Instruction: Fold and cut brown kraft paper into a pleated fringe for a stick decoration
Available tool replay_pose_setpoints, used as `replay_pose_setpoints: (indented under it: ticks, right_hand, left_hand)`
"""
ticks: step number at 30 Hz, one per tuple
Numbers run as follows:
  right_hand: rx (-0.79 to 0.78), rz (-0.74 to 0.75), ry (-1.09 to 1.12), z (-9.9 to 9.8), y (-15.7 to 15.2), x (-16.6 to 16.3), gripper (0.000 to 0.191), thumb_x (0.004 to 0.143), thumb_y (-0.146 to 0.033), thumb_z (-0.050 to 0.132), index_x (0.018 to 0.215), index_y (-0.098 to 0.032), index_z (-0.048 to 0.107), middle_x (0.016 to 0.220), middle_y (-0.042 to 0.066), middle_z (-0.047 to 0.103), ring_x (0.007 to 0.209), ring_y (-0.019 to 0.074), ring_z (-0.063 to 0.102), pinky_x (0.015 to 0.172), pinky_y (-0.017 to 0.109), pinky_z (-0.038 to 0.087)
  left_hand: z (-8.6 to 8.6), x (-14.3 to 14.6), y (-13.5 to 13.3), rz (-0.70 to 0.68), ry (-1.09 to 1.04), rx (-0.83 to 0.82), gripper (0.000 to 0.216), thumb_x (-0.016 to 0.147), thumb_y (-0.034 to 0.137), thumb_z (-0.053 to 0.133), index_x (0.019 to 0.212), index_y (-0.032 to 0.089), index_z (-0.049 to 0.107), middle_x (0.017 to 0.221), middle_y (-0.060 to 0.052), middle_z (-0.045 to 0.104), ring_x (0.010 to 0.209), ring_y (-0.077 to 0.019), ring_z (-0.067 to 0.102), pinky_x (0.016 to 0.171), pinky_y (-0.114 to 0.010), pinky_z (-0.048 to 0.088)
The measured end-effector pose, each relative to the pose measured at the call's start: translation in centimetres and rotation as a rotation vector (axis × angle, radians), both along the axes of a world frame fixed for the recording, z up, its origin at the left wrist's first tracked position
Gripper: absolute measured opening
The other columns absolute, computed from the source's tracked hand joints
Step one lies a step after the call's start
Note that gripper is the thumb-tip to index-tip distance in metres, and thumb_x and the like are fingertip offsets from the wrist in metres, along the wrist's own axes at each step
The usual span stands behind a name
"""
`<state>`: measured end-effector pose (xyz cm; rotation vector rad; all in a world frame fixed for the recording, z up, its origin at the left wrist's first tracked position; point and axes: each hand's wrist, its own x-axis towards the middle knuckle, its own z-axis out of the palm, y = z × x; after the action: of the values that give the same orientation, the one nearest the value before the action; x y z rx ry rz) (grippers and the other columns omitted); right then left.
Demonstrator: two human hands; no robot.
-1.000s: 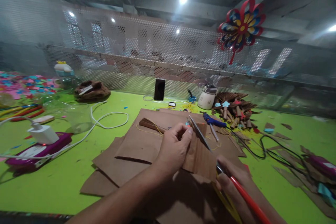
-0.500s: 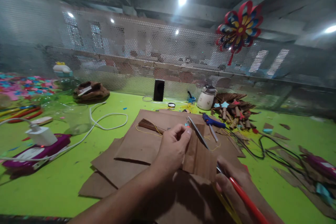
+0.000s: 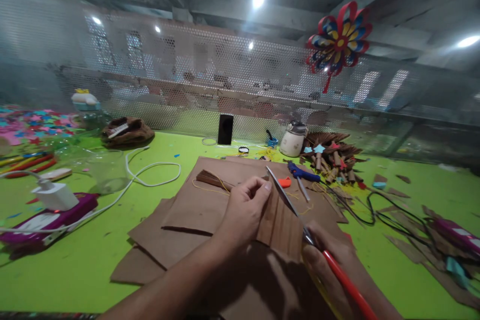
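Observation:
My left hand (image 3: 249, 210) pinches the upper left edge of a pleated piece of brown paper (image 3: 281, 225) between thumb and fingers. In my right hand (image 3: 332, 245) is a pair of scissors (image 3: 347, 280) with red and yellow handles. Their long metal blade lies slantwise along the paper's upper right edge, its tip close to my left fingertips. Whether the blades are fully closed is hard to see. Under both hands lie stacked brown paper sheets (image 3: 180, 215). A folded brown paper bundle (image 3: 212, 178) with yellow string rests on them, left of my left hand.
A blue glue gun (image 3: 303, 174) and an orange piece (image 3: 284, 182) lie beyond the scissors. Behind stand a white jar (image 3: 293, 140), a pile of brown paper pieces with stars (image 3: 333, 157) and a phone (image 3: 225, 129). At left are a purple power strip (image 3: 48, 225), white cable (image 3: 150, 182) and clear cup (image 3: 108, 172).
The scissors have closed further along the paper. The paper standing beyond the blade is no longer there, and the orange piece behind it now shows. My left hand has hardly moved.

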<state>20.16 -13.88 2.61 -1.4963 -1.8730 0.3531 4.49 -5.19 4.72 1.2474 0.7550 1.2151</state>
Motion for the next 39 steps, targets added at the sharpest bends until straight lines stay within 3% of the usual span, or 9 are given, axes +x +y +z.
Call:
replay_pose_setpoints:
  ticks: [7, 12, 15, 19, 24, 27, 30, 35, 39]
  right_hand:
    - [0.054, -0.106, -0.102, 0.0, 1.3, 1.7, 0.037, 0.091, -0.052, 0.038, 0.075, -0.022, 0.052, 0.055, -0.002, 0.054, 0.049, 0.0128, 0.050, 0.047, 0.021, 0.038]
    - [0.090, -0.267, -0.485, -0.4, 4.4, 6.7, 0.038, 0.087, -0.052, 0.045, 0.097, -0.019, 0.059, 0.066, 0.005, 0.065, 0.055, 0.0206, 0.059, 0.052, 0.028, 0.040]
    - [0.014, -0.183, -0.714, -1.4, 6.0, 9.7, 0.035, 0.086, -0.045, 0.048, 0.107, -0.018, 0.058, 0.090, 0.011, 0.069, 0.075, 0.0257, 0.064, 0.059, 0.030, 0.040]
    - [-0.066, -0.026, -0.801, -2.5, 6.9, 12.9, 0.034, 0.085, -0.044, 0.052, 0.105, -0.018, 0.061, 0.087, 0.011, 0.066, 0.079, 0.0257, 0.062, 0.062, 0.030, 0.040]
    - [-0.124, 0.071, -0.804, -0.5, 7.6, 15.3, 0.040, 0.080, -0.041, 0.059, 0.114, -0.021, 0.061, 0.096, 0.010, 0.060, 0.079, 0.0217, 0.060, 0.065, 0.030, 0.042]
    - [-0.090, 0.076, -0.788, 1.9, 7.9, 13.3, 0.038, 0.079, -0.039, 0.059, 0.113, -0.021, 0.062, 0.093, 0.009, 0.058, 0.076, 0.0208, 0.059, 0.064, 0.029, 0.042]
    - [0.044, 0.177, -0.705, 2.6, 8.1, 7.7, 0.028, 0.084, -0.030, 0.053, 0.110, -0.021, 0.061, 0.100, 0.009, 0.060, 0.080, 0.0194, 0.059, 0.068, 0.029, 0.043]
    - [0.196, 0.348, -0.727, -1.1, 9.9, -2.5, 0.027, 0.081, -0.024, 0.056, 0.106, -0.017, 0.061, 0.103, 0.011, 0.061, 0.082, 0.0205, 0.058, 0.069, 0.030, 0.043]
    - [0.236, 0.420, -0.759, -2.8, 11.5, -5.4, 0.018, 0.083, -0.014, 0.051, 0.094, -0.011, 0.064, 0.095, 0.014, 0.063, 0.085, 0.0220, 0.057, 0.072, 0.031, 0.043]
  left_hand:
    - [-0.4, -0.2, 0.7, 0.063, 0.014, 0.021, 0.024, 0.077, 0.036, 0.059, 0.065, 0.016, 0.053, 0.058, 0.005, 0.045, 0.054, -0.0083, 0.038, 0.053, -0.021, 0.032]
    - [-0.3, -0.8, 2.4, 0.230, -0.183, -0.016, 0.014, 0.072, 0.027, 0.062, 0.071, 0.017, 0.053, 0.062, 0.005, 0.049, 0.057, -0.0084, 0.043, 0.055, -0.020, 0.036]
    - [-0.2, -1.1, 3.4, 0.269, -0.247, -0.041, 0.011, 0.071, 0.021, 0.059, 0.079, 0.016, 0.054, 0.069, 0.003, 0.055, 0.063, -0.0089, 0.049, 0.061, -0.020, 0.040]
    - [-0.3, -1.4, 4.3, 0.371, -0.309, -0.036, 0.019, 0.068, 0.021, 0.063, 0.085, 0.016, 0.054, 0.073, 0.002, 0.059, 0.069, -0.0106, 0.055, 0.067, -0.022, 0.042]
    - [-0.7, -1.6, 4.8, 0.386, -0.322, 0.006, 0.025, 0.065, 0.021, 0.066, 0.086, 0.016, 0.054, 0.076, 0.002, 0.061, 0.070, -0.0118, 0.058, 0.071, -0.025, 0.044]
    - [-0.8, -1.5, 4.9, 0.385, -0.321, 0.002, 0.024, 0.065, 0.021, 0.065, 0.087, 0.015, 0.055, 0.077, 0.001, 0.062, 0.072, -0.0120, 0.058, 0.072, -0.025, 0.044]
    - [-0.9, -1.2, 5.0, 0.388, -0.327, 0.012, 0.025, 0.065, 0.022, 0.065, 0.087, 0.015, 0.057, 0.077, 0.000, 0.062, 0.073, -0.0125, 0.058, 0.073, -0.026, 0.045]
    - [-1.6, -1.7, 5.9, 0.429, -0.280, 0.030, 0.024, 0.064, 0.025, 0.065, 0.084, 0.015, 0.057, 0.074, 0.001, 0.061, 0.068, -0.0117, 0.056, 0.068, -0.024, 0.044]
    - [-2.3, -2.2, 6.5, 0.408, -0.237, -0.020, 0.024, 0.063, 0.026, 0.065, 0.083, 0.015, 0.057, 0.072, 0.002, 0.060, 0.065, -0.0113, 0.055, 0.065, -0.024, 0.043]
